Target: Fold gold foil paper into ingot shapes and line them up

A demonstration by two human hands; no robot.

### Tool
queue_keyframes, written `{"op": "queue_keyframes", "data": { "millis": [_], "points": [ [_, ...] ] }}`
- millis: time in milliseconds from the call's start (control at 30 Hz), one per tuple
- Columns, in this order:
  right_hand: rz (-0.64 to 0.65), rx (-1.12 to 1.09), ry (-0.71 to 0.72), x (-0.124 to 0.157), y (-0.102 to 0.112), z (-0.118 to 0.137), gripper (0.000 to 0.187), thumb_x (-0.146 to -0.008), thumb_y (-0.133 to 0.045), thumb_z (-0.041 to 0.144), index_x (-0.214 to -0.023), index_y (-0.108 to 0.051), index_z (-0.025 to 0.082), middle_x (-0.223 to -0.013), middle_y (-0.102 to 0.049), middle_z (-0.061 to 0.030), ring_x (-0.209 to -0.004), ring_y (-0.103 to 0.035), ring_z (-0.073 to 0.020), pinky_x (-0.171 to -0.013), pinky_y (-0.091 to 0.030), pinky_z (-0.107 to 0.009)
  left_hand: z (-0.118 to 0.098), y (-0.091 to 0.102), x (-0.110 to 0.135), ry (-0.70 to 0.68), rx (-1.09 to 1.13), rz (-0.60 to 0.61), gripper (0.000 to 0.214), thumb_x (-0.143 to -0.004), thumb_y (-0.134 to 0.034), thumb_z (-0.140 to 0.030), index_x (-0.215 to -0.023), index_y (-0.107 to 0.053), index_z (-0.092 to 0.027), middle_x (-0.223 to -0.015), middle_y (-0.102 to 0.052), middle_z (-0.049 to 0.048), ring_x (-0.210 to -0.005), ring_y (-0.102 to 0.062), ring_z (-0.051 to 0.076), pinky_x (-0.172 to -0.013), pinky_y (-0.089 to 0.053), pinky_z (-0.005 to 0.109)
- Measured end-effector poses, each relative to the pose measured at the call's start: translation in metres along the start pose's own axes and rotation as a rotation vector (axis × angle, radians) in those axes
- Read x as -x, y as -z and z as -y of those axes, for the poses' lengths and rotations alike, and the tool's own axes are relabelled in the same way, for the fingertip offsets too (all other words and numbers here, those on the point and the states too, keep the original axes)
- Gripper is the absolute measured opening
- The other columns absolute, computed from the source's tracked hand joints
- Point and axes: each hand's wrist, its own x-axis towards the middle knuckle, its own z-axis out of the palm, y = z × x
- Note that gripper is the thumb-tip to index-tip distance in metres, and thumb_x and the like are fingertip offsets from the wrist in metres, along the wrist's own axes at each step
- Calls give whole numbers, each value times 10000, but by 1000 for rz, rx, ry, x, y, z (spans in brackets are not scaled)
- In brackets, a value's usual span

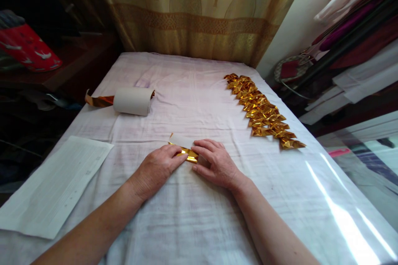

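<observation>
The left hand (155, 169) and right hand (217, 163) cover part of the small folded gold foil paper (188, 155). Print on the white lined paper sheet (56, 182) is too small to read.

Left hand (157, 166) and right hand (215, 162) on one gold foil piece (188, 155)

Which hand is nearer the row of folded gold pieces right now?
Right. The right hand presses the gold paper, with the row of folded gold pieces beyond it to its right; the left hand is on the paper's other side, farther off.
</observation>
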Motion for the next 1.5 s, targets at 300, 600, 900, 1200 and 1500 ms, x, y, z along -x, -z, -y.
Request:
{"op": "queue_keyframes", "data": {
  "millis": [300,600,900,1200,1500],
  "points": [
    [54,-7,-4,3,1,-2,287,-856,-695,354,-1139,-736,330,-1375,-580,-87,-1302,-474,-308,-1047,-389,-511,-1,3,-2,79,52,25,233,-966,-521,-226,-1143,-665,-274,-1047,-666,-6,-968,-587,160,-800,-464,239],
    [99,-72,5,5,5,-3,192,-866,-678,309,-1028,-779,327,-1354,-609,-80,-1322,-472,-308,-1051,-389,-518,-2,3,-2,84,84,36,251,-983,-490,-247,-1154,-673,-261,-1066,-670,13,-986,-593,170,-826,-476,265],
    [160,38,14,-2,6,8,335,-898,-626,398,-1215,-700,320,-1462,-499,-123,-1372,-399,-339,-1059,-346,-532,0,5,-4,90,138,68,262,-983,-496,-251,-1159,-689,-271,-1100,-678,7,-1040,-575,176,-898,-465,276],
    [143,153,107,4,11,12,310,-918,-604,388,-1197,-705,298,-1406,-561,-120,-1312,-476,-327,-1019,-394,-521,-1,2,-2,30,4,22,260,-990,-489,-247,-1175,-671,-228,-1092,-690,40,-1023,-599,195,-871,-513,322],
    [142,176,87,30,14,7,379,-918,-599,410,-1272,-659,287,-1464,-502,-139,-1363,-423,-329,-1040,-383,-529,-7,5,7,-59,-63,41,354,-929,-499,-98,-1251,-618,-186,-1191,-652,91,-1112,-582,219,-1072,-406,413]
  ]
}}
